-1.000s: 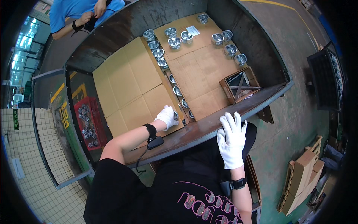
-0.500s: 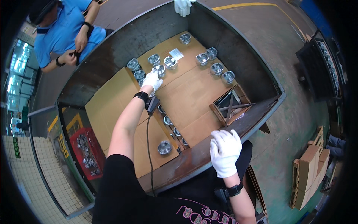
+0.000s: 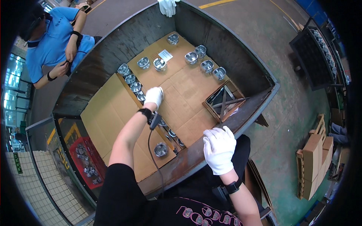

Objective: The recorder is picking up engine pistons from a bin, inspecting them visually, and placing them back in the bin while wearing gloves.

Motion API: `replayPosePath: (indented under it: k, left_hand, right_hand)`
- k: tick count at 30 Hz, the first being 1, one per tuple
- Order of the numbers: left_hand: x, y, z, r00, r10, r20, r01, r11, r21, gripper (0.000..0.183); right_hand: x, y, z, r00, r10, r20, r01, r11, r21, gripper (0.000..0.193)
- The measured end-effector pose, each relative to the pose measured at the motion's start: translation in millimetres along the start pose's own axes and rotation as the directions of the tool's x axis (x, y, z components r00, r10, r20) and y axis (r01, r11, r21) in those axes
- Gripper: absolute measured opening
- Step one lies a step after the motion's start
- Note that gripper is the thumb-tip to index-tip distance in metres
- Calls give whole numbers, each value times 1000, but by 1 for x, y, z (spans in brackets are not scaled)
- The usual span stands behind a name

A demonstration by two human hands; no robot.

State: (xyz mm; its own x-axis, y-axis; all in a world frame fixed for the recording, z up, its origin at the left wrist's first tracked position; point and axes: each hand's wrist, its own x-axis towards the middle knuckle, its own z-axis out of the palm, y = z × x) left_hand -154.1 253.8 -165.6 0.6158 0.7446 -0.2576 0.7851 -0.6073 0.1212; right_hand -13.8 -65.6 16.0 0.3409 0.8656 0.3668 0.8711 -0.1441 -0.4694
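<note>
My left hand (image 3: 154, 96), in a white glove with a black wrist strap and cable, reaches into a large steel bin (image 3: 196, 150) lined with cardboard (image 3: 184, 90). Its fingers curl down over a row of shiny metal pistons (image 3: 131, 79) along a cardboard seam; whether it grips one is hidden. My right hand (image 3: 219, 148), also gloved, rests flat on the bin's near rim and holds nothing. More pistons (image 3: 191, 57) stand at the far end, and a single piston (image 3: 161, 149) sits near the rim.
A small open box (image 3: 222, 101) lies in the bin's right corner, and a white card (image 3: 165, 55) near the far pistons. A person in a blue shirt (image 3: 52, 41) stands at the far left, another gloved hand (image 3: 167, 5) on the far rim. A red crate (image 3: 85, 162) sits left, stacked cardboard (image 3: 315, 158) right.
My left hand went from the near rim out to the far pistons, then drew back a little to the piston row. My right hand stayed on the rim.
</note>
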Motion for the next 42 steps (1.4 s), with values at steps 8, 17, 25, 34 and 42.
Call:
replayPosePath:
  k: [8,17,25,34,42]
  left_hand:
    - [-164,48,-89,897,139,420,368,290,-883,26]
    - [-256,120,-161,869,364,336,365,-14,-931,34]
    - [-275,197,-148,736,574,360,498,-97,-862,42]
    - [-296,232,-131,814,444,375,441,-51,-896,42]
    - [-300,228,-128,754,483,445,547,-87,-833,43]
  right_hand:
    - [-10,1,-1,998,-60,-23,60,998,-4,15]
    - [-66,-24,-70,806,184,563,-552,-115,826,48]
    - [-120,-20,-123,757,342,557,-477,-294,828,62]
    - [-139,-6,-124,692,570,444,-356,-265,896,55]
    - [-126,-10,-130,688,600,408,-410,-143,901,50]
